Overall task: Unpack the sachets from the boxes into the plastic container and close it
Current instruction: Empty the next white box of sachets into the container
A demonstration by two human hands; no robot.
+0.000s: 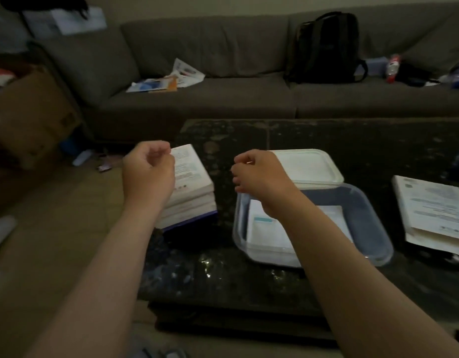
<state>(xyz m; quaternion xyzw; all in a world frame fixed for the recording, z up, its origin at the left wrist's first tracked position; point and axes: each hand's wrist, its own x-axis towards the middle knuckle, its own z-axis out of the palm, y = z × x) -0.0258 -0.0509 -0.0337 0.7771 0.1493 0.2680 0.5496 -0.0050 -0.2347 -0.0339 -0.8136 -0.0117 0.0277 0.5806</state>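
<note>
The left hand (148,169) hangs above a stack of white boxes (192,192) at the left edge of a dark table (326,135). Its fingers are clenched into a fist and nothing shows in them. The right hand (259,177) is curled the same way over the near-left corner of the clear container (365,218), with nothing visible in its grasp.

The container stands open on the table, with white sachets (264,228) lying flat inside it. One sachet shows a teal band. The lid (308,164) lies just behind the container, touching its far rim. A flattened box (435,210) lies to the right, apart from the container. Printed lines cover the boxes, but they are too blurred to read.

Behind the table, a sofa (197,47) holds a backpack (326,47) and loose papers (169,78).
</note>
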